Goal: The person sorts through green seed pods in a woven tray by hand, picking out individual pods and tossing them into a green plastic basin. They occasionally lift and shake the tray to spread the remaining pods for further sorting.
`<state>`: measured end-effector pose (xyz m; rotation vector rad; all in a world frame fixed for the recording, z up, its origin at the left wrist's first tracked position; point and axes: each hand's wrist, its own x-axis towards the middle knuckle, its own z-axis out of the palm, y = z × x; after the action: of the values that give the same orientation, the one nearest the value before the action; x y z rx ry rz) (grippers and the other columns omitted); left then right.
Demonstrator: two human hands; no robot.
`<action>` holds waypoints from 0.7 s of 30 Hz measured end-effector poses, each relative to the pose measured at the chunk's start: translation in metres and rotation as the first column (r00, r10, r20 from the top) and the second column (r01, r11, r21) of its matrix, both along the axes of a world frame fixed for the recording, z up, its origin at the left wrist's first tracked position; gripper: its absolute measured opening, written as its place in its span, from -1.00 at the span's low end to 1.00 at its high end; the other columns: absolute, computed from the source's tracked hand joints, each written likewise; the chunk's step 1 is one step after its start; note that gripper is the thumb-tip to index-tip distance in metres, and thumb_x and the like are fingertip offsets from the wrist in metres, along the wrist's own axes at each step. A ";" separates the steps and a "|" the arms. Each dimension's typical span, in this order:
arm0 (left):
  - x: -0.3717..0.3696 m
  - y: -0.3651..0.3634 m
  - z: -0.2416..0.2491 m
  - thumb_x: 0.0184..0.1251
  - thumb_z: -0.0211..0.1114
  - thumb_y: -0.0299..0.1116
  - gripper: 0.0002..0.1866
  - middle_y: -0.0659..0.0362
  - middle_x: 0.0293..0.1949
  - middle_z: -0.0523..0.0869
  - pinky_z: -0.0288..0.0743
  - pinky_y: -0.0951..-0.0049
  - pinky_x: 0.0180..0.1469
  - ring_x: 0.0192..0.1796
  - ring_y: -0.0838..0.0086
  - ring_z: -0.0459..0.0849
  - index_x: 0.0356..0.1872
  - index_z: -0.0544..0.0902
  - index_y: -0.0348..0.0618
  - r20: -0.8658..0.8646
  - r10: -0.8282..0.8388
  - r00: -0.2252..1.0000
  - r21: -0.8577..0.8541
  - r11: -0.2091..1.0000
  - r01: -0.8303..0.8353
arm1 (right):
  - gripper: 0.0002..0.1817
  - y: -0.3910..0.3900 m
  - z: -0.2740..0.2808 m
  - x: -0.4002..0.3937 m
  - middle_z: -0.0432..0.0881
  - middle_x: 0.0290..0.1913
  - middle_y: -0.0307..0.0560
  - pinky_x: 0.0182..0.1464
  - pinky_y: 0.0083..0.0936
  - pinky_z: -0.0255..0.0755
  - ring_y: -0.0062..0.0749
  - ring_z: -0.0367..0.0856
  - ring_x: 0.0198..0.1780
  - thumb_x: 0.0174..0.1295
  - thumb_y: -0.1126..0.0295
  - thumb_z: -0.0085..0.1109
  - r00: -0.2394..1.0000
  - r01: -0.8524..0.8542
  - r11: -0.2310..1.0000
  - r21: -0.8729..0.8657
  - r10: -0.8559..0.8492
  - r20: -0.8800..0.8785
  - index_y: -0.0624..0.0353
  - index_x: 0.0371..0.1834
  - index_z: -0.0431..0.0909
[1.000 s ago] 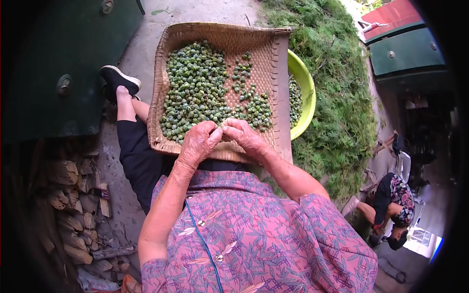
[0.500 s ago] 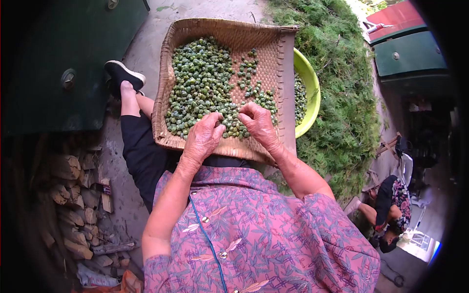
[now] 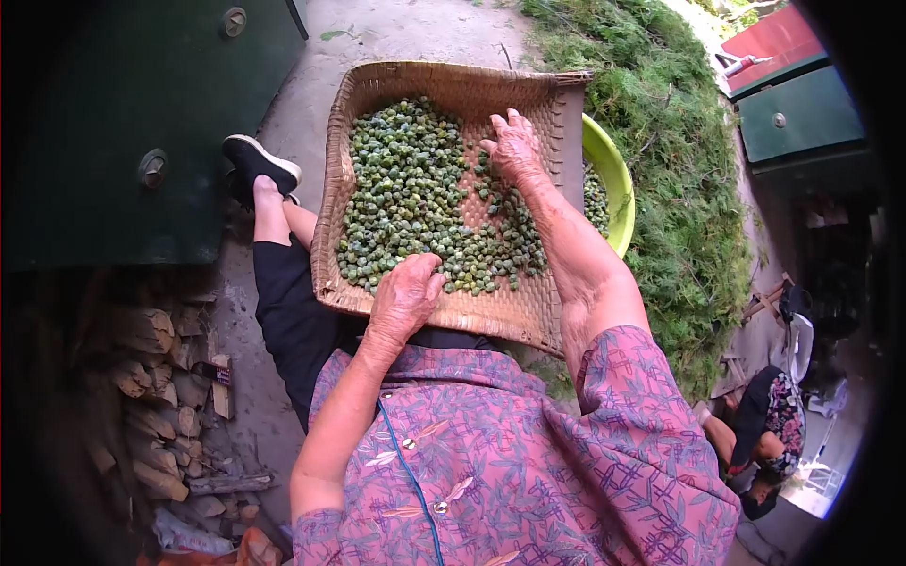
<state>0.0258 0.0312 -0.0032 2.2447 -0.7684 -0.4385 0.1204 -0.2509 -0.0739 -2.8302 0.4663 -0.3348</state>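
Across my lap rests a woven wicker scoop basket [image 3: 453, 77], holding a heap of small, round, bluish-green cones or fruits [image 3: 401, 179]. At the near edge of the heap is my left hand [image 3: 409, 294], its thumb and fingers curled together; whatever they may hold is hidden. My right hand [image 3: 517, 149] reaches over the far right part of the basket, fingers apart above the bare weave and a thin scatter of the green pieces. No object shows in that hand.
Beyond the basket's right lip stands a yellow-green basin [image 3: 618, 189] with more green pieces. Cut evergreen branches [image 3: 684, 189] cover the ground there. Firewood [image 3: 156, 406] is stacked at left below a dark green panel [image 3: 123, 123]. Another person [image 3: 764, 424] sits at lower right.
My right hand has moved away from my left, up towards the far right of the basket, and its fingers have spread. My left hand stays low by the heap. The view has shifted slightly.
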 end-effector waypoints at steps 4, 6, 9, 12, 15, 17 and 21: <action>0.000 -0.001 0.000 0.19 0.26 -0.39 -0.78 -0.02 -0.25 0.65 0.51 0.21 -0.08 -0.15 0.08 0.64 -0.15 0.59 -0.23 0.006 -0.006 1.000 -0.002 1.000 0.006 | -0.51 0.017 0.003 -0.020 0.28 0.32 0.07 0.27 0.04 0.18 0.12 0.22 0.33 0.07 0.13 0.28 0.991 -0.088 0.996 0.033 0.091 -0.097 -0.05 0.10 0.50; 0.001 -0.001 0.002 0.19 0.26 -0.40 -0.77 -0.02 -0.24 0.65 0.51 0.21 -0.08 -0.15 0.08 0.65 -0.15 0.59 -0.24 -0.003 -0.005 1.000 -0.004 1.000 0.005 | -0.54 0.031 0.000 -0.049 0.27 0.35 0.07 0.31 0.01 0.14 0.14 0.16 0.38 0.07 0.14 0.27 0.979 -0.199 0.980 0.007 0.199 -0.037 -0.07 0.07 0.53; 0.000 0.001 0.004 0.19 0.25 -0.41 -0.77 -0.03 -0.22 0.66 0.51 0.22 -0.08 -0.15 0.08 0.65 -0.14 0.60 -0.25 -0.018 0.015 1.000 -0.027 1.000 -0.015 | -0.58 0.049 0.001 -0.097 0.29 0.35 0.06 0.33 0.03 0.11 0.14 0.18 0.37 0.12 0.17 0.24 0.957 -0.291 0.956 0.021 0.291 0.002 -0.06 0.08 0.52; 0.000 0.000 0.000 0.20 0.23 -0.44 -0.78 -0.03 -0.21 0.67 0.52 0.25 -0.09 -0.16 0.10 0.67 -0.14 0.61 -0.26 -0.009 0.039 0.999 -0.077 0.996 -0.039 | -0.61 0.066 0.026 -0.143 0.40 0.27 0.00 0.37 0.12 0.03 0.11 0.22 0.36 0.12 0.24 0.26 0.917 -0.398 0.917 -0.007 0.397 -0.047 0.05 0.04 0.54; -0.002 0.000 0.002 0.20 0.21 -0.46 -0.82 -0.01 -0.25 0.65 0.52 0.19 -0.11 -0.17 0.08 0.64 -0.17 0.60 -0.23 0.024 0.098 0.995 -0.147 0.985 -0.093 | -0.74 0.081 0.049 -0.175 0.46 0.21 -0.05 0.37 0.14 0.03 0.02 0.24 0.36 0.16 0.31 0.23 0.911 -0.396 0.905 0.157 0.408 -0.054 0.08 -0.09 0.61; -0.002 0.002 0.001 0.19 0.20 -0.52 -0.81 -0.02 -0.24 0.66 0.52 0.21 -0.12 -0.17 0.08 0.65 -0.16 0.61 -0.24 0.029 0.176 0.984 -0.237 0.957 -0.165 | -0.77 0.086 0.052 -0.188 0.54 0.12 -0.04 0.34 -0.03 0.12 -0.03 0.35 0.28 0.15 0.37 0.22 0.905 -0.415 0.875 0.250 0.426 0.012 0.12 -0.11 0.61; 0.006 0.015 0.012 0.16 0.20 -0.57 -0.79 0.03 -0.22 0.64 0.51 0.22 -0.09 -0.14 0.12 0.64 -0.15 0.62 -0.20 0.288 0.255 0.923 -0.218 0.956 -0.196 | -0.81 0.083 0.062 -0.203 0.65 -0.07 -0.06 0.18 -0.28 0.35 -0.13 0.54 0.06 0.13 0.43 0.23 0.895 -0.380 0.796 0.471 0.444 -0.028 0.18 -0.18 0.63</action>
<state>0.0316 0.0466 0.0083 2.2167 -0.6627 0.1030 -0.0830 -0.1683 -0.0118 -2.4026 -0.0647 0.0599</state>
